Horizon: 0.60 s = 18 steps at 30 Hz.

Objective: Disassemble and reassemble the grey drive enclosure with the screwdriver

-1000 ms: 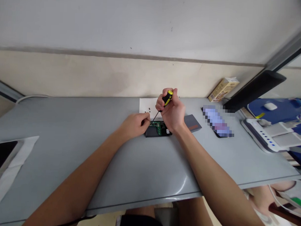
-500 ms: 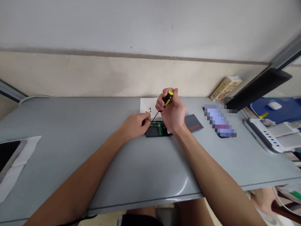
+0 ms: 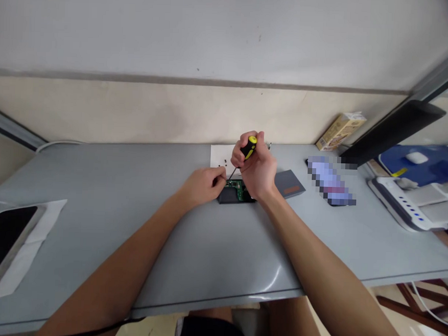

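Wrapped round the black and yellow handle of a screwdriver (image 3: 250, 147), my right hand (image 3: 258, 170) holds it tilted, shaft pointing down and left. The tip reaches the far left part of a green circuit board (image 3: 240, 189) set in a dark open case (image 3: 228, 195). My left hand (image 3: 205, 185) is closed, its fingers pinched together at the case's left corner beside the tip. Whatever those fingers hold is hidden. Behind the case lies a white sheet of paper (image 3: 217, 153) with several tiny dark screws (image 3: 225, 162). A grey cover (image 3: 289, 184) rests right of my right hand.
A phone (image 3: 328, 181) with a blurred screen lies on the grey table (image 3: 109, 183) to the right. Farther right are a carton (image 3: 341, 131), a black upright bar (image 3: 394, 130) and a white power strip (image 3: 402, 206). A dark-screened device (image 3: 8, 239) on white paper is at left.
The view has shifted slightly, so the objects at right sit a little farther right. Both hands and the screwdriver keep nearly the same pose. A person's hand at lower right has gone from view.
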{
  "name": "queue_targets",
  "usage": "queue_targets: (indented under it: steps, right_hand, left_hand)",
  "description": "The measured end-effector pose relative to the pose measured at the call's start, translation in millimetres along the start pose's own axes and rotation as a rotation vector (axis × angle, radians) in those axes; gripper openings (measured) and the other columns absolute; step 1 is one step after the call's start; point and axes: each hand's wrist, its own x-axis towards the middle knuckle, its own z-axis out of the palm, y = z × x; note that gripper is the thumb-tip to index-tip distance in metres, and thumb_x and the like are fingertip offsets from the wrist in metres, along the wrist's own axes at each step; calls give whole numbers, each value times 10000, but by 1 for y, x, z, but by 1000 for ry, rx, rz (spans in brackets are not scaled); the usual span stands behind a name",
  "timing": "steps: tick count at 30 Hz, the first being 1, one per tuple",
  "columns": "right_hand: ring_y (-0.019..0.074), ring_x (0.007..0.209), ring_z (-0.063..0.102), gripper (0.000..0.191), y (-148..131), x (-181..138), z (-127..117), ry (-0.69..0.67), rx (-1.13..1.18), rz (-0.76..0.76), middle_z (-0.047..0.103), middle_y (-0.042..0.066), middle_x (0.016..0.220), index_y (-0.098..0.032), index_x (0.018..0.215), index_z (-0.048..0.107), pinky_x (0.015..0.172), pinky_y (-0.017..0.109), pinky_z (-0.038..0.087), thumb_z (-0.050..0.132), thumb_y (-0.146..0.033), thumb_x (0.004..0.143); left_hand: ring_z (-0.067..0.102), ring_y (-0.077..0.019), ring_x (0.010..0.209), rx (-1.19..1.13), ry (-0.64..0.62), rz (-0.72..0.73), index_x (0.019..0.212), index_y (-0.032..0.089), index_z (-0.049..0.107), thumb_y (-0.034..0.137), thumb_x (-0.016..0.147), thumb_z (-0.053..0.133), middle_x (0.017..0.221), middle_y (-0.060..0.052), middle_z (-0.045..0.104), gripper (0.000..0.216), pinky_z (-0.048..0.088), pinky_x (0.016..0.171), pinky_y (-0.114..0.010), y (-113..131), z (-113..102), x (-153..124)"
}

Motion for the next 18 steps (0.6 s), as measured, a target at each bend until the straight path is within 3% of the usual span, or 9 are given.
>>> queue_targets:
  steps: [18]
  right_hand:
    - [114, 500, 392, 457, -3, 1, -3, 29, 2, -7, 384, -40, 595, -251, 778, 464, 473, 269, 357, 441, -665, 971]
  left_hand:
    - [469, -115, 556, 18, -1, -9, 793, 209, 583, 175, 882, 468, 643, 40, 570, 149, 309, 564, -268, -1, 0, 0]
